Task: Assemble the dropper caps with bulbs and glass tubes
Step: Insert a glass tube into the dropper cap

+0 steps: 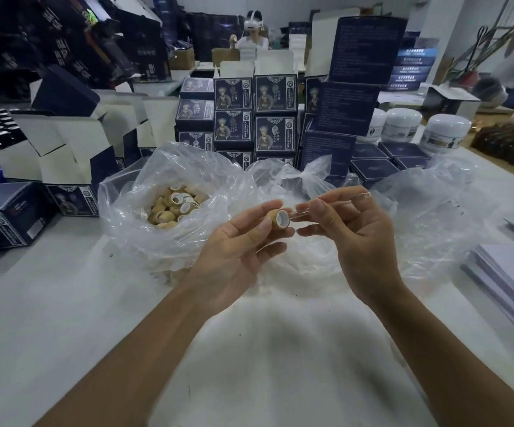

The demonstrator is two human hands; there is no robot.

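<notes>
My left hand pinches a tan dropper cap with a white inside, its open end facing right. My right hand pinches a clear glass tube between thumb and forefinger, its tip just beside the cap's opening. An open plastic bag on the left holds several more tan caps. No bulb can be made out.
A second clear bag lies to the right, and another, knotted one behind the hands. Stacked dark blue boxes and white jars line the back of the white table. White paper stacks sit at the right edge. A person sits far behind.
</notes>
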